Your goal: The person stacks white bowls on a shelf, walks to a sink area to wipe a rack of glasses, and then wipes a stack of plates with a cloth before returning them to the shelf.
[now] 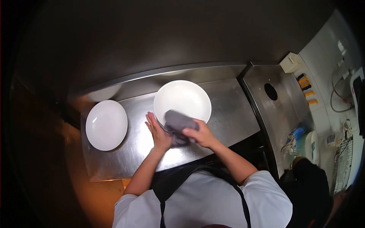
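A grey cloth (178, 121), slightly blurred, is bunched in my right hand (200, 135), with the thumb on top. It lies over the near rim of a large round white dish (184, 97) on the steel counter, and its loose end hangs down beside my left wrist. Straight fingers show on my left hand (159, 133), which is open at the dish's near left side. Whether it touches the rim or the cloth, I cannot tell. Farther left stands an oval-looking white plate (106, 125), apart from both hands.
The steel counter (235, 110) meets a raised back edge and a dark wall. To the right is a second steel surface (277, 117) with a round dark hole (270, 91). Orange-and-black handled tools (305, 85) line the tiled wall. A person in dark clothes (310, 190) stands at lower right.
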`<action>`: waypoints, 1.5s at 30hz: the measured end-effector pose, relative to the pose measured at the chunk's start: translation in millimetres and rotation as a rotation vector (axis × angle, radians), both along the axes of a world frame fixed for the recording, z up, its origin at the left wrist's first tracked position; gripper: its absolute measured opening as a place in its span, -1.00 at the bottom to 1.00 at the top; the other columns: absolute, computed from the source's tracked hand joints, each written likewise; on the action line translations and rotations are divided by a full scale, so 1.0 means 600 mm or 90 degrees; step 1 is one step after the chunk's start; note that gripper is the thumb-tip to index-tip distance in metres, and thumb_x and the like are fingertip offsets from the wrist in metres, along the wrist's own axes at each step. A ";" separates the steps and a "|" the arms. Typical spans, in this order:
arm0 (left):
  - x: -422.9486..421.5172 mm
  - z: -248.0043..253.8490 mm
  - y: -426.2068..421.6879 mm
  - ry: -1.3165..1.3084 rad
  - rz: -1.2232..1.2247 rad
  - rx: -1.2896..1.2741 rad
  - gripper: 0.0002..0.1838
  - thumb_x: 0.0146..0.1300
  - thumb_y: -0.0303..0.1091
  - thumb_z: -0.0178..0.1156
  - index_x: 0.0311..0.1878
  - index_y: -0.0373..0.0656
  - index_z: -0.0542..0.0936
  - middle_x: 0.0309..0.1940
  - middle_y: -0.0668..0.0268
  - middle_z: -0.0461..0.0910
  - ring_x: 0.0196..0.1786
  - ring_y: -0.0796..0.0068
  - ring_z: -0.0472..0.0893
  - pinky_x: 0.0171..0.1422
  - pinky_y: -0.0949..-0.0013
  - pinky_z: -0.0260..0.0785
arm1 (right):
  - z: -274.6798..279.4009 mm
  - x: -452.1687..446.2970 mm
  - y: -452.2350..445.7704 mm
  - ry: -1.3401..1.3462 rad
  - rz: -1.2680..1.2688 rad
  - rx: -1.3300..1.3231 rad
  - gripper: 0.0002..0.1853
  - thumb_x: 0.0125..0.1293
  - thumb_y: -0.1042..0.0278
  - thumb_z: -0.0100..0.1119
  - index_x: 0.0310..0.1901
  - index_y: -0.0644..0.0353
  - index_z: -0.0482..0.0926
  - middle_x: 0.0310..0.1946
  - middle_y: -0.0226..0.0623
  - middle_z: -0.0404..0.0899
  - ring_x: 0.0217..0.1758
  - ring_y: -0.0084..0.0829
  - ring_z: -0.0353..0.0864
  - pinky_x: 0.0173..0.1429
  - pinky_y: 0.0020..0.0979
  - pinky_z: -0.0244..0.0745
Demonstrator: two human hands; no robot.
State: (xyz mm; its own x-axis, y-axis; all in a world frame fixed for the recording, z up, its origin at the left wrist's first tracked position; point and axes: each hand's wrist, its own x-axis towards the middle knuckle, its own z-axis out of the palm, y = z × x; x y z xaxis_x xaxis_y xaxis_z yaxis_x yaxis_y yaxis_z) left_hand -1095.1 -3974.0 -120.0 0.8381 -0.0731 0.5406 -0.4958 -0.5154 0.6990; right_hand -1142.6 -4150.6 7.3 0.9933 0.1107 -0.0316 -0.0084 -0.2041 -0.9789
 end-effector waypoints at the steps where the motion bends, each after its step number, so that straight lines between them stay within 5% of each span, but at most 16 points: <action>1: 0.001 0.031 0.010 -0.006 0.000 0.144 0.07 -0.07 0.01 0.47 0.47 -0.22 0.20 0.51 -0.34 -0.06 0.61 -0.32 -0.20 0.57 -0.37 -0.49 | 0.002 -0.014 -0.023 0.049 -0.056 0.154 -0.46 0.26 0.15 0.29 0.12 0.41 0.50 -0.07 -0.15 0.64 0.00 -0.36 0.62 0.08 -0.32 0.50; 3: 0.007 0.122 0.024 0.009 -0.107 0.419 -0.01 -0.01 0.11 0.43 0.46 -0.12 0.28 0.50 -0.27 0.06 0.59 -0.28 -0.07 0.53 -0.47 -0.44 | 0.006 -0.037 -0.058 0.069 -0.154 0.362 -0.49 0.27 0.21 0.28 0.14 0.40 0.50 -0.02 -0.20 0.64 0.05 -0.40 0.62 0.16 -0.36 0.50; 11: 0.067 0.134 0.003 -0.055 -0.439 0.704 -0.27 0.23 0.18 0.24 0.43 0.13 0.38 0.37 -0.01 0.38 0.40 -0.14 0.35 0.39 -0.28 0.19 | -0.058 -0.083 -0.140 -0.054 -0.372 0.608 -0.45 0.38 0.14 0.10 0.27 0.36 0.42 0.16 -0.11 0.58 0.21 -0.20 0.60 0.36 -0.18 0.44; 20: 0.080 0.161 0.030 -0.084 -0.522 0.532 -0.62 0.27 -0.23 0.27 0.15 -0.06 0.59 -0.05 0.12 0.70 -0.10 0.03 0.71 -0.03 0.10 0.58 | -0.078 -0.102 -0.173 -0.287 -0.456 0.610 -0.42 0.46 0.04 0.01 0.33 0.34 0.36 0.28 -0.14 0.48 0.32 -0.22 0.49 0.44 -0.21 0.32; 25: 0.072 0.238 -0.014 0.043 -0.448 0.236 -0.74 0.38 -0.20 0.20 -0.22 -0.23 0.65 -0.56 -0.03 0.59 -0.45 -0.10 0.64 -0.33 0.09 0.49 | -0.102 -0.041 -0.106 -0.345 -0.676 0.276 -0.73 0.49 0.25 0.08 -0.05 0.32 0.56 -0.17 -0.34 0.59 -0.13 -0.48 0.53 0.02 -0.38 0.44; 26: 0.069 0.255 -0.027 0.064 -0.419 0.206 -0.74 0.37 -0.22 0.20 -0.21 -0.25 0.65 -0.53 -0.04 0.60 -0.43 -0.10 0.65 -0.30 0.10 0.51 | -0.089 -0.039 -0.080 -0.330 -0.579 0.259 -0.81 0.47 0.34 0.11 -0.11 0.31 0.58 -0.27 -0.37 0.59 -0.20 -0.48 0.55 -0.01 -0.36 0.47; 28: 0.060 0.292 -0.049 0.101 -0.363 0.147 -0.75 0.36 -0.25 0.20 -0.19 -0.28 0.64 -0.48 -0.05 0.62 -0.37 -0.11 0.66 -0.24 0.10 0.53 | -0.047 0.012 -0.020 -0.479 -0.415 0.087 -0.49 0.20 0.17 0.41 0.11 0.26 0.55 0.11 -0.01 0.48 0.20 -0.09 0.48 0.34 -0.13 0.32; 29: 0.077 0.266 -0.058 -0.082 -0.434 0.070 -0.79 0.35 -0.33 0.19 -0.15 -0.31 0.65 -0.39 -0.04 0.67 -0.28 -0.09 0.68 -0.13 0.09 0.54 | -0.009 0.024 0.002 -0.542 -0.406 -0.229 -0.22 0.00 0.08 0.51 0.30 0.09 0.49 0.35 0.31 0.19 0.46 0.26 0.16 0.53 -0.01 0.06; 30: 0.078 0.275 -0.059 -0.218 -0.423 0.061 -0.80 0.33 -0.42 0.19 -0.07 -0.32 0.65 -0.32 0.05 0.72 -0.24 0.04 0.72 -0.07 0.15 0.54 | 0.048 0.030 0.000 -0.505 -0.379 -0.191 -0.17 -0.07 0.11 0.50 0.34 -0.03 0.48 0.41 0.47 0.04 0.52 0.43 -0.05 0.59 0.04 -0.06; 32: 0.038 0.356 -0.073 -0.056 -0.392 -0.123 -0.77 0.35 -0.44 0.20 0.00 -0.32 0.66 -0.26 0.18 0.75 -0.24 0.34 0.72 -0.09 0.29 0.52 | 0.094 0.082 -0.034 -0.531 -0.396 -0.174 -0.32 -0.09 0.22 0.46 0.19 0.08 0.59 0.33 0.40 0.22 0.41 0.33 0.25 0.48 0.02 0.20; 34: 0.006 0.390 -0.039 0.122 -0.414 -0.085 -0.75 0.40 -0.40 0.18 0.04 -0.35 0.64 -0.21 0.19 0.73 -0.18 0.56 0.65 -0.08 0.41 0.47 | 0.129 0.137 -0.095 -0.405 -0.363 0.110 -0.59 0.17 0.27 0.35 0.01 0.32 0.61 -0.02 0.04 0.64 -0.01 -0.16 0.65 0.06 -0.23 0.52; 36: -0.010 0.396 -0.027 0.074 -0.413 -0.193 -0.72 0.47 -0.35 0.14 0.04 -0.39 0.62 -0.18 0.23 0.71 -0.15 0.66 0.60 -0.05 0.51 0.42 | 0.130 0.155 -0.125 -0.289 -0.308 0.378 -0.69 0.32 0.29 0.24 -0.06 0.39 0.62 -0.14 -0.15 0.68 -0.13 -0.40 0.64 -0.03 -0.37 0.51; 38: -0.016 0.397 -0.043 0.029 -0.402 -0.403 -0.71 0.49 -0.31 0.13 0.02 -0.38 0.62 -0.18 0.29 0.70 -0.13 0.67 0.57 -0.02 0.55 0.37 | 0.080 0.122 -0.065 -0.305 -0.425 0.330 -0.66 0.38 0.25 0.18 0.00 0.40 0.59 -0.09 -0.24 0.65 -0.11 -0.49 0.60 -0.05 -0.40 0.50; 42: 0.018 0.369 -0.045 0.040 -0.259 -0.372 -0.74 0.50 -0.32 0.12 -0.04 -0.35 0.64 -0.33 0.42 0.63 -0.24 0.74 0.51 -0.15 0.58 0.34 | 0.014 0.024 0.095 -0.510 -0.256 0.218 -0.47 0.29 0.27 0.22 0.26 0.32 0.44 0.19 -0.07 0.50 0.19 -0.18 0.51 0.32 -0.16 0.34; 44: 0.043 0.353 -0.012 0.172 -0.272 -0.312 -0.77 0.43 -0.33 0.21 -0.01 -0.31 0.62 -0.29 0.49 0.63 -0.30 0.78 0.50 -0.23 0.60 0.35 | 0.038 0.038 0.083 -0.681 -0.275 -0.219 -0.29 0.12 0.08 0.42 0.23 0.34 0.47 0.20 0.16 0.47 0.28 0.12 0.41 0.48 -0.02 0.15; 45: 0.044 0.370 -0.006 0.136 -0.314 -0.354 -0.73 0.42 -0.30 0.23 0.00 -0.32 0.62 -0.29 0.48 0.63 -0.29 0.76 0.51 -0.21 0.59 0.38 | 0.083 0.045 0.070 -0.687 -0.212 -0.224 -0.26 0.06 0.07 0.44 0.24 0.30 0.48 0.18 0.20 0.46 0.27 0.19 0.39 0.49 -0.02 0.15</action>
